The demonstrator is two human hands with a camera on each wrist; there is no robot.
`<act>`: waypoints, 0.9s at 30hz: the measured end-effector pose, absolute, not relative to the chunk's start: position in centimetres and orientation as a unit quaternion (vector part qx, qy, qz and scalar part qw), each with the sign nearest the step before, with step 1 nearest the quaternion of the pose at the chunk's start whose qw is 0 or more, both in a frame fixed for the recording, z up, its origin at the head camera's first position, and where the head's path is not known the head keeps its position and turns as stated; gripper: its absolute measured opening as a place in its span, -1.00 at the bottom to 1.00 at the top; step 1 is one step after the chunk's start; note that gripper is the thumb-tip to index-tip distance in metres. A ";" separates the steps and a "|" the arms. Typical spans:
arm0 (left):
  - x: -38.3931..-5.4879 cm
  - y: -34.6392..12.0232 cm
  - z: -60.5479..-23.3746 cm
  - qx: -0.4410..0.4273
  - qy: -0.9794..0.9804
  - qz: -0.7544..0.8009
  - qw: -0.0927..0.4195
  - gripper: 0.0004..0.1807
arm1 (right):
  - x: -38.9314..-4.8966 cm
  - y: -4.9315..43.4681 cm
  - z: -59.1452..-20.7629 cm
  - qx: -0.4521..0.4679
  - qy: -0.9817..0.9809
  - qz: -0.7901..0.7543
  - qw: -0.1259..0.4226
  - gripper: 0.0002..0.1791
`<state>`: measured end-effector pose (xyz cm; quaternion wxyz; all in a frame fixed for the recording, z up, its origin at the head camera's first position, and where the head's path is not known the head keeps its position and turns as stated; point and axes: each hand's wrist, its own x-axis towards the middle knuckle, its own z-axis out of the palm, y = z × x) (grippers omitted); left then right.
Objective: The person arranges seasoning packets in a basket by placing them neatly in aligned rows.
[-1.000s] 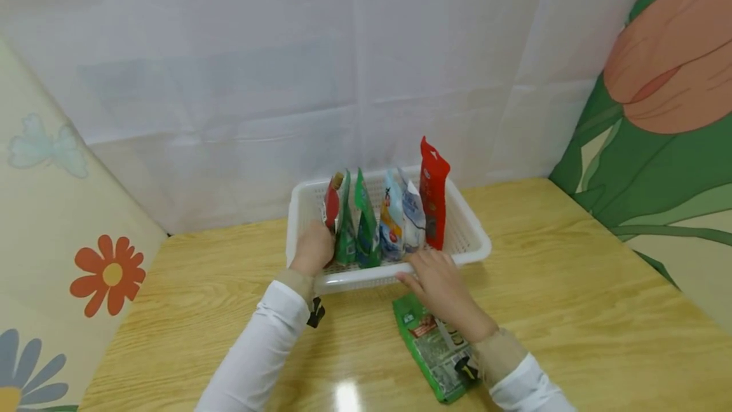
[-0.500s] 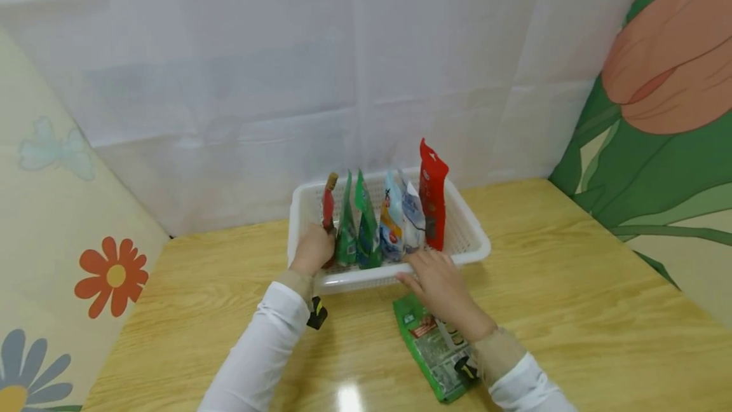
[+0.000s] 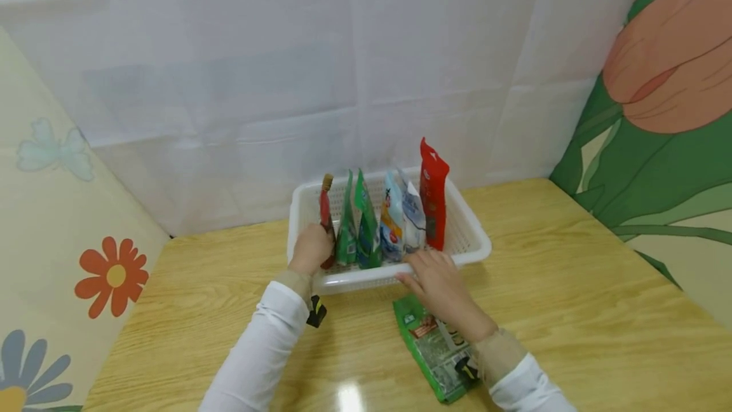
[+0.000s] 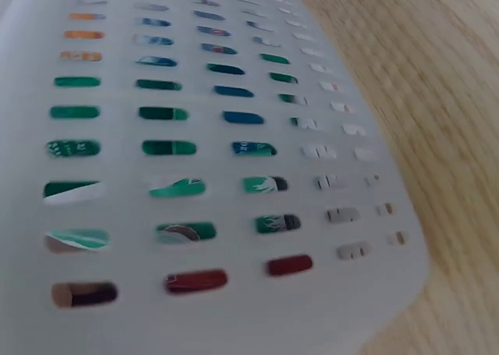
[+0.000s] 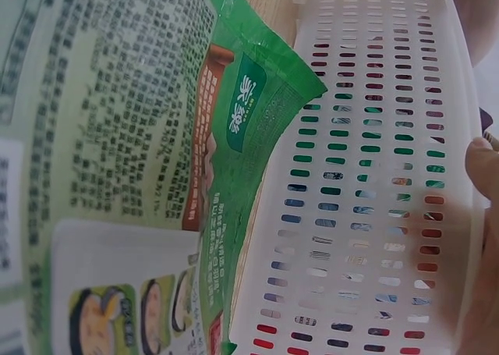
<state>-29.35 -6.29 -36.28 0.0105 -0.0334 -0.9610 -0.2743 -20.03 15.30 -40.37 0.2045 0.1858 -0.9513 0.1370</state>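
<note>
In the head view, my left hand [image 3: 311, 248] reaches over the left front corner of the white plastic basket [image 3: 354, 281] and grips a slim red pack with a brown top [image 3: 325, 207]. The pack stands nearly upright at the basket's left end; my hand covers part of it. My right hand [image 3: 439, 278] holds the front rim, its fingers hooked over the edge. Between the hands, two green pouches [image 3: 368, 227], a light blue and orange pouch [image 3: 392, 218] and a white-blue pouch [image 3: 413, 218] stand on edge. A tall red bag [image 3: 433, 199] stands to their right.
A green printed bag [image 3: 426, 348] lies on the wooden table [image 3: 572, 285] in front of the basket, partly under my right forearm. In the right wrist view it looms large beside the slotted basket wall [image 5: 351, 27]. A white cloth [image 3: 240, 81] hangs behind.
My left hand has shifted the slim red pack leftward, away from the nearest green pouch, and it now stands more upright. The right hand has stayed on the rim.
</note>
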 end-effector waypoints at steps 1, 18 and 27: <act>-29.4 -6.3 -36.2 -0.034 -0.960 -0.278 0.005 -0.65 | -20.0 15.3 -40.3 0.184 -0.952 0.137 0.204 -0.63; -27.1 -5.7 -33.7 -0.054 -0.986 -0.155 0.014 -0.66 | -20.0 15.3 -40.2 0.188 -0.948 0.136 0.217 -0.66; -26.5 -2.2 -33.8 -0.126 -0.979 -0.098 0.125 -0.81 | -20.0 15.2 -40.3 0.184 -0.951 0.148 0.197 -0.63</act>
